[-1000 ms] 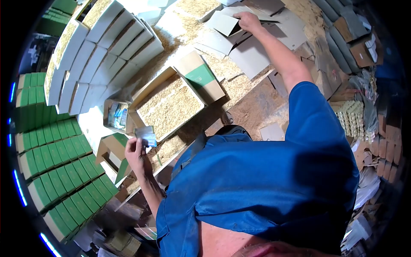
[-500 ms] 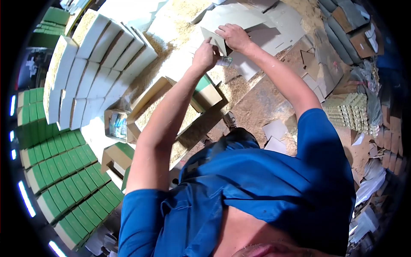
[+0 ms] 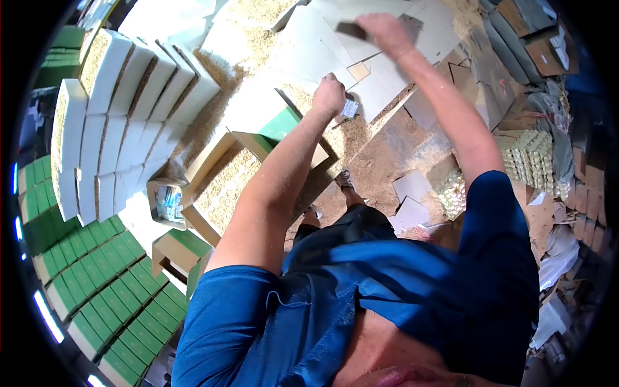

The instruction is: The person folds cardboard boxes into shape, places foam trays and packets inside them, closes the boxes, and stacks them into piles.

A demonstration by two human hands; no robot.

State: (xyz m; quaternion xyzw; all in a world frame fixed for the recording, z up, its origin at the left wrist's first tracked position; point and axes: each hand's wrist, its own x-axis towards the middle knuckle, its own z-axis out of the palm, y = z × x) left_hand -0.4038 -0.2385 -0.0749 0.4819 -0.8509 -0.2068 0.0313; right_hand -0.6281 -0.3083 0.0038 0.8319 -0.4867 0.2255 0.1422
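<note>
My left hand (image 3: 329, 97) is closed, its knuckles up, above the pale cardboard sheets. A small whitish printed packet (image 3: 349, 108) sticks out from its thumb side. My right hand (image 3: 385, 35), smeared by motion, is over the far sheets with a small grey-brown piece of cardboard (image 3: 352, 29) at its fingertips. Flat grey cardboard sheets (image 3: 309, 48) lie beneath both hands, overlapping one another. Closer to my left forearm is an open carton (image 3: 209, 158) filled with wood shavings.
White boxes (image 3: 122, 129) are stacked at the left, and rows of green boxes (image 3: 109, 277) stand below them. A small carton (image 3: 169, 201) holds blue-and-white packets. Egg-tray-like stacks (image 3: 532, 161) and cardboard scraps (image 3: 412, 187) lie on the right. Shavings cover parts of the surface.
My hands have come apart. The right one moved up and right with the cardboard piece; the left moved slightly right and down, the packet still beside it. The view has shifted a little.
</note>
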